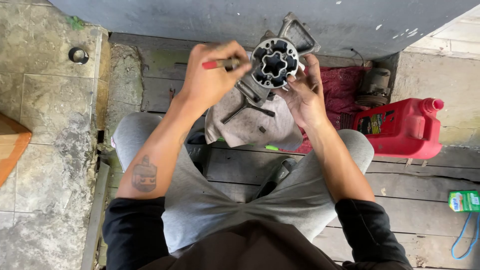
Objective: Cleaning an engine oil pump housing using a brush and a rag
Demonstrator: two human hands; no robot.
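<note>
The right hand cradles a grey metal housing above the knees, fingers curled round its right side. Its round face is turned up, with a dark star-shaped bore ringed by smaller openings and a mounting lug behind. The left hand pinches a red-handled tool whose tip, probably a brush, meets the housing's left rim. A dirty grey rag lies beneath. Toward the wooden floor's right edge stands a red jug with a dark label; nearer the right corner lies a small green packet.
</note>
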